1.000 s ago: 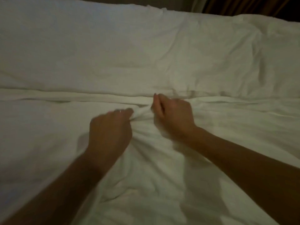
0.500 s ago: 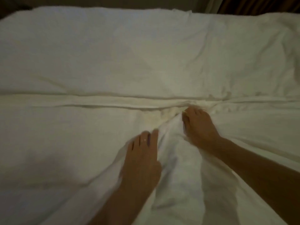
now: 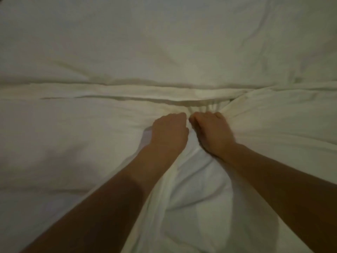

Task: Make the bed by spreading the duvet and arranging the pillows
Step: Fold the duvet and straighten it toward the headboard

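A white duvet (image 3: 73,143) covers the near half of the bed, and its folded top edge (image 3: 127,92) runs across the middle of the view. My left hand (image 3: 168,133) and my right hand (image 3: 212,133) sit side by side just below that edge, fingers curled into bunched duvet fabric. Creases fan out from both fists, and a ridge of gathered cloth runs back between my forearms. Beyond the edge lies a broad white padded surface (image 3: 164,42), pillow or sheet I cannot tell.
White bedding fills the whole view. A rumpled mound (image 3: 300,61) rises at the far right.
Half a second ago my left hand lay flat with straight fingers, lower on the duvet. It has moved up beside the right hand, and both hands have curled into the fabric.
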`<state>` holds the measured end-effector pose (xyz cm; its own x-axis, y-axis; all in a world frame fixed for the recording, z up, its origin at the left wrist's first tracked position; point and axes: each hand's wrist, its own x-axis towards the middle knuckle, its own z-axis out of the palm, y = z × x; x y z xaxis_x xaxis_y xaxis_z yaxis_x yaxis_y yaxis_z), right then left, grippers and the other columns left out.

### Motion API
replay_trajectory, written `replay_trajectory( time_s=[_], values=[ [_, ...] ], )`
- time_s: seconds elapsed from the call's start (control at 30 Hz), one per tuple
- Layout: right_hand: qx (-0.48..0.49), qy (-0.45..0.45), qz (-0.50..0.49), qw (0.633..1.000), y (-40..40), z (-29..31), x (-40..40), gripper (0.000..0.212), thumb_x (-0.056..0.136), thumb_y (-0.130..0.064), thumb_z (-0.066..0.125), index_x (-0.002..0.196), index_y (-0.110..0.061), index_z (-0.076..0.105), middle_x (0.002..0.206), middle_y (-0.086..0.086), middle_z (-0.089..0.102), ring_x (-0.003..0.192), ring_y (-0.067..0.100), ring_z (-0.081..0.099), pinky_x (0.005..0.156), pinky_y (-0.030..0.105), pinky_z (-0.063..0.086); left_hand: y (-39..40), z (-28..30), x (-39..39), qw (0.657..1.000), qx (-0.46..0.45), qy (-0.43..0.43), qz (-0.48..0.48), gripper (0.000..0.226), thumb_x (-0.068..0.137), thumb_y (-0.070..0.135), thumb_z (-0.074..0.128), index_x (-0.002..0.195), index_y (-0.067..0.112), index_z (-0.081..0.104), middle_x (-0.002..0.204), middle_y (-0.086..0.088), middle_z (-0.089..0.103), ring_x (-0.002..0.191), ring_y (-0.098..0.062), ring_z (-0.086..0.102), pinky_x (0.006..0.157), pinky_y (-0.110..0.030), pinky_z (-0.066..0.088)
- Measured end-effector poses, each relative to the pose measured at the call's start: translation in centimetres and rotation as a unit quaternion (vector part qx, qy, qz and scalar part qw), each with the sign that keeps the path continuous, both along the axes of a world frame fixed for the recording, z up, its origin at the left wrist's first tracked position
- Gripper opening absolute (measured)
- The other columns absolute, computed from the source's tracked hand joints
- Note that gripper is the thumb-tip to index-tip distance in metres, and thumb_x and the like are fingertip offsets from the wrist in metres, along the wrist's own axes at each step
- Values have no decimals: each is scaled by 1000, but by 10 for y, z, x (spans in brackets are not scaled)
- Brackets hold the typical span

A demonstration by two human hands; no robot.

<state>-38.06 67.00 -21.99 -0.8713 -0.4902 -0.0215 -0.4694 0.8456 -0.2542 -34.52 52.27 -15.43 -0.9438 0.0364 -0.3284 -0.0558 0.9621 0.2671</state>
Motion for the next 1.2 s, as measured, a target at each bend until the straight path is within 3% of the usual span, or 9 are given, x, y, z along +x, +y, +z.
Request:
replay_trajectory(
  time_s=[0.13, 0.3, 0.43, 0.6, 0.7, 0.83, 1.0, 1.13, 1.2],
  values=[
    [31, -52, 13, 998, -4, 15, -7, 15, 89, -17, 48, 97, -29, 52, 94, -3, 63, 90, 24, 57, 77, 34, 26, 3, 36, 83, 998, -35, 55, 23, 81, 62, 17, 81, 137, 14, 49, 124, -6, 57, 108, -26, 60, 86, -35, 51],
    [46, -57, -11, 997, -9, 26, -3, 17, 90, -17, 48, 92, -34, 48, 85, -11, 56, 87, 20, 57, 74, 31, 23, -49, 41, 104, 994, -20, 63, 92, 45, 84, 28, 64, 127, 32, 55, 122, 10, 57, 107, -19, 62, 79, -33, 49],
    [-17, 0, -58, 998, -13, 27, 5, 23, 102, -18, 41, 88, -23, 58, 80, 1, 62, 80, 29, 58, 79, 38, 34, -83, 45, 68, 984, -31, 173, 38, 17, 71, 32, 58, 83, 31, 71, 81, 8, 66, 63, -20, 68, 51, -25, 44],
    [-111, 137, -104, 979, -17, 12, 0, 23, 99, -15, 42, 79, -11, 53, 72, 12, 56, 70, 33, 49, 69, 39, 30, -118, 15, -4, 980, -52, 191, -5, 24, 67, 23, 62, 85, 27, 77, 89, 1, 74, 80, -30, 70, 65, -30, 44],
    [-44, 133, -113, 984, -23, -6, -6, 30, 101, -22, 38, 92, -7, 62, 84, 15, 65, 79, 36, 58, 73, 42, 37, -100, -17, -6, 992, -12, 93, 85, 31, 83, 21, 59, 111, 29, 70, 109, 0, 69, 106, -29, 64, 80, -32, 44],
    [-15, 85, -88, 992, -20, -4, -9, 33, 102, -26, 33, 88, -11, 59, 82, 13, 65, 79, 36, 59, 73, 42, 39, -92, -8, 17, 988, 52, 81, 122, 40, 82, 16, 59, 119, 29, 59, 113, 0, 60, 109, -27, 58, 81, -30, 39],
    [33, 51, -95, 994, -26, 3, -10, 27, 96, -24, 36, 85, -14, 58, 81, 10, 65, 78, 33, 59, 73, 43, 42, -94, 21, 110, 980, 17, 190, 49, 87, 55, 29, 74, 138, 14, 51, 125, -15, 57, 108, -37, 59, 96, -44, 43],
    [76, 51, -96, 991, -28, 3, -14, 18, 88, -20, 44, 87, -12, 60, 80, 12, 65, 76, 34, 60, 71, 42, 43, -106, 21, 135, 967, 25, 253, -27, 63, 56, 13, 63, 118, 21, 56, 113, -7, 57, 96, -29, 56, 83, -38, 43],
    [68, 55, -104, 991, -29, 2, -13, 30, 91, -25, 33, 88, -11, 60, 79, 12, 65, 75, 34, 60, 71, 41, 43, -123, 24, 110, 977, 16, 214, -9, 53, 52, 4, 68, 101, 22, 61, 96, -1, 61, 79, -26, 61, 61, -36, 49]
  ],
)
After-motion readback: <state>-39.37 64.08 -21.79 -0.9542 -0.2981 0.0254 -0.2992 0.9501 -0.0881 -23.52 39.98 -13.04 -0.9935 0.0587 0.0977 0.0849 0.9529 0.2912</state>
